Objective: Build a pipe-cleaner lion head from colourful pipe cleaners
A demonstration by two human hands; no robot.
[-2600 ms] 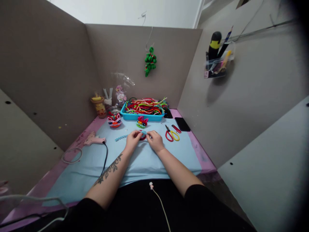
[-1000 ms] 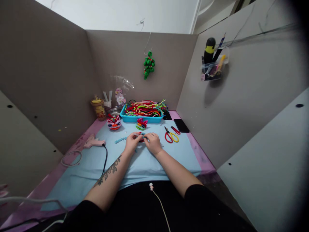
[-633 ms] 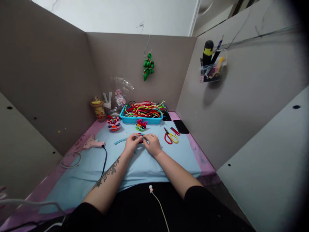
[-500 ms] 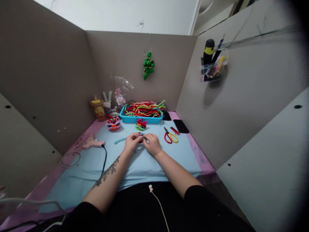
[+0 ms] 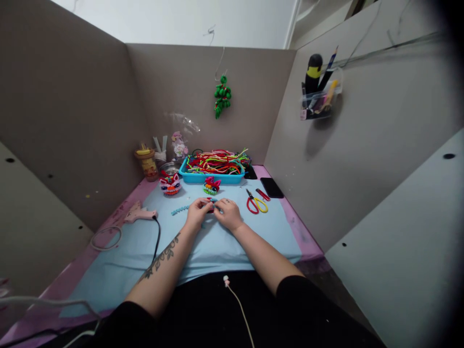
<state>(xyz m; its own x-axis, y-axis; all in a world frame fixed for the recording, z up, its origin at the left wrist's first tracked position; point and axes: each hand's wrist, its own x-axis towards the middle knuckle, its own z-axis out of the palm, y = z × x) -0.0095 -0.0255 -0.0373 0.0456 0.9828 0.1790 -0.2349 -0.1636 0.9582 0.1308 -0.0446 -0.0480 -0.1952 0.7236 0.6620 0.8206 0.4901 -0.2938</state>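
The piece (image 5: pixel 213 199) I hold looks matt and soft, like the fuzzy cords (image 5: pixel 217 162) in the smooth plastic tray (image 5: pixel 213 179). Before me I see creased, matt cloth (image 5: pixel 232 251) and scissors (image 5: pixel 254 199) with metal blades (image 5: pixel 249 193) and plastic handles (image 5: pixel 267 208).

Soft, even, rather muted light lies around the blue tray (image 5: pixel 212 179). High above the tray, the white surface (image 5: pixel 181 21) is brightest; left of it, the side panel (image 5: pixel 72 106) falls darker. To its upper right, a clear holder (image 5: pixel 310 110) throws a blurry shadow down the wall (image 5: pixel 373 145). Glare streaks the plastic wrap (image 5: pixel 188 124) up and left of the tray. Far right of it, the edge darkens to black; outer parts look stretched.
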